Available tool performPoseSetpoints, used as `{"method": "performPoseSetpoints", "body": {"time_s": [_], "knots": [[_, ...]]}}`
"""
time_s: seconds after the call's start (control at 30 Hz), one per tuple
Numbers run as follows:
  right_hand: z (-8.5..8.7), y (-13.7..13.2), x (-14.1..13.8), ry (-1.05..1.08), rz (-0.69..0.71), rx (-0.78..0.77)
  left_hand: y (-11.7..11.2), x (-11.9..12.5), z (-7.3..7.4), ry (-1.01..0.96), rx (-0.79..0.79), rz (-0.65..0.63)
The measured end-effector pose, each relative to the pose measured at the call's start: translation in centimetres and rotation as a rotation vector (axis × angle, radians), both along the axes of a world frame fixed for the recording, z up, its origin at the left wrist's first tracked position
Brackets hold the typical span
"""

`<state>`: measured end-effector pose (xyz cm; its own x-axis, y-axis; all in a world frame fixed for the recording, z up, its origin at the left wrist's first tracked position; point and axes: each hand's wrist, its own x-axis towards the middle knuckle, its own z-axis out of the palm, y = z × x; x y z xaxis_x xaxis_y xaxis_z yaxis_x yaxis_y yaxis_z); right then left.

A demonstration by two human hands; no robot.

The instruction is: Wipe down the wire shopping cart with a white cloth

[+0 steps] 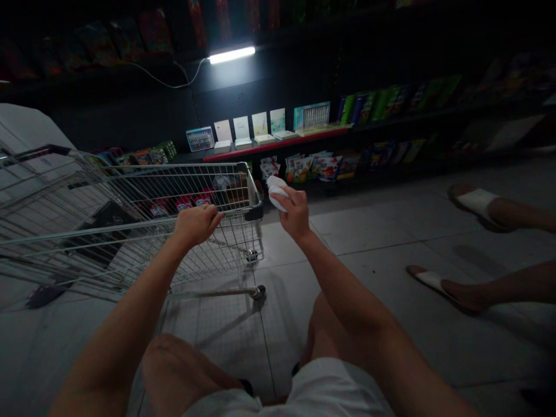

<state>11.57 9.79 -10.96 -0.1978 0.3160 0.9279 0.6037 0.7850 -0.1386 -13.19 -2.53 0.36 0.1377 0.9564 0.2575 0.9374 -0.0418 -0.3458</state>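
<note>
My left hand (pixel 197 223) is closed over the top rim of a wire shopping cart (pixel 130 197) that stands to my left. Just past the cart's front corner, my right hand (pixel 295 211) is clenched around a crumpled white cloth (pixel 276 191). My bare knees and white shorts show at the bottom of the view. A dark flat object (pixel 102 229) lies inside the cart's basket.
Dim shelves (pixel 278 145) with cards, boxes and packets run along the back under a lit tube lamp (pixel 231 55). Another person's legs in white slippers (pixel 475 202) reach in from the right over the tiled floor (pixel 382 231). A white cabinet (pixel 26 130) stands at far left.
</note>
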Motion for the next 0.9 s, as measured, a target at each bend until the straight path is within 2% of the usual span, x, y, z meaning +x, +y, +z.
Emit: {"method": "performPoseSetpoints", "body": {"time_s": [0.07,0.13,0.2,0.33,0.4,0.47,0.53,0.6,0.8,0.9], "knots": [[0.1,-1.0,-0.3,-0.073,0.052,0.067,-0.1,0.0,0.0,0.000,0.011,-0.003],[0.1,-1.6,-1.0,-0.234,0.158,0.136,-0.2,-0.1,0.0,0.001,0.016,-0.009],[0.2,-1.5,-1.3,-0.300,0.185,0.143,-0.3,-0.1,0.0,0.003,0.013,-0.017],[1.1,-0.7,-0.3,-0.089,0.117,0.026,-0.6,-0.2,0.0,0.003,0.021,-0.026],[2.0,-0.8,0.1,-0.047,0.193,0.010,-0.9,-0.2,-0.1,-0.005,0.035,-0.028],[2.9,-1.1,0.0,-0.136,0.329,-0.019,-1.2,-0.3,-0.1,-0.016,0.045,-0.041],[3.6,-1.2,-0.3,-0.237,0.437,-0.102,-1.8,-0.5,-0.1,-0.027,0.053,-0.053],[4.1,-0.7,-0.7,-0.250,0.485,-0.212,-2.5,-0.7,-0.1,-0.036,0.057,-0.058],[4.0,1.8,-2.1,-0.175,0.544,-0.403,-5.4,-2.0,0.2,-0.062,0.043,-0.087],[3.1,0.2,-3.5,0.011,0.510,-0.405,-6.7,-2.5,0.4,-0.109,0.011,-0.051]]}}
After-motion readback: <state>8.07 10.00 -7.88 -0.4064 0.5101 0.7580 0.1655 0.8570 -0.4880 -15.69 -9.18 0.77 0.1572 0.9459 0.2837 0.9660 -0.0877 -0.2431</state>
